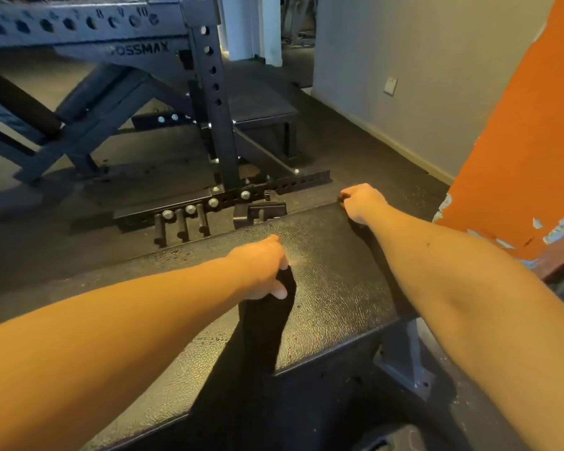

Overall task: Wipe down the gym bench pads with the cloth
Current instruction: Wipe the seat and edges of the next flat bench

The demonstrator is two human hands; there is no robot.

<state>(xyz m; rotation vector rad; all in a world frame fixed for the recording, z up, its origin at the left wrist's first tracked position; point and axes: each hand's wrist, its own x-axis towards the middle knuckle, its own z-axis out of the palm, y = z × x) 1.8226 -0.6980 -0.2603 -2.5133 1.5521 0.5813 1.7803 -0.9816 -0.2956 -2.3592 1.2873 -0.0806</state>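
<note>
Black cloth [263, 323] trails from the gripping left hand [260, 268] across the bench pad [334, 288]; right hand [362, 200] clutches its corner.

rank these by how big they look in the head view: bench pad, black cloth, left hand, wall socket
1. bench pad
2. black cloth
3. left hand
4. wall socket, which looks smallest partly because it is far from the camera
</note>
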